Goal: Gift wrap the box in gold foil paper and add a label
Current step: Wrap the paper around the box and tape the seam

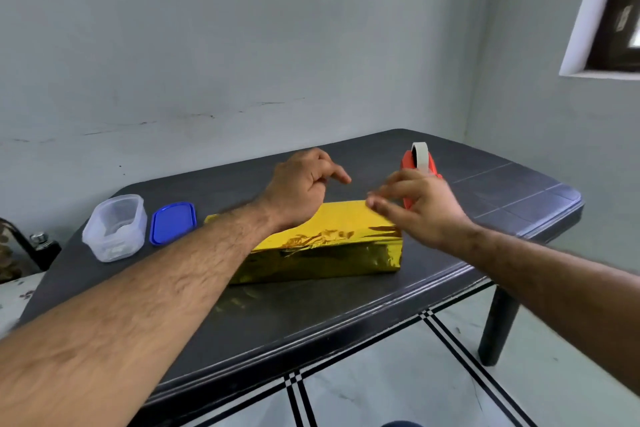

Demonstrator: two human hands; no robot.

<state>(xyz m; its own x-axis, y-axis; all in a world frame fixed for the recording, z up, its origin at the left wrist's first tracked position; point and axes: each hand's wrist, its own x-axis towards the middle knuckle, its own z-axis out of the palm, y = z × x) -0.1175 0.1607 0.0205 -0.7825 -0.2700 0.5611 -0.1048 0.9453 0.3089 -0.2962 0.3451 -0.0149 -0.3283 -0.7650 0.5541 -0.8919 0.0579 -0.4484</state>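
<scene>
The box wrapped in gold foil paper (332, 243) lies lengthwise on the dark table (311, 315). My left hand (301, 184) hovers over its far left part, fingers loosely curled with the index finger out, holding nothing. My right hand (419, 208) is above the box's right end, fingers spread and slightly blurred, also holding nothing. Behind my right hand stands a red tape dispenser (420, 159) with a white roll, partly hidden by the fingers. No label is visible.
A clear plastic container (116, 227) and its blue lid (173, 222) sit at the table's left. The table's near edge runs diagonally; tiled floor (398, 374) lies below. A wall is close behind the table.
</scene>
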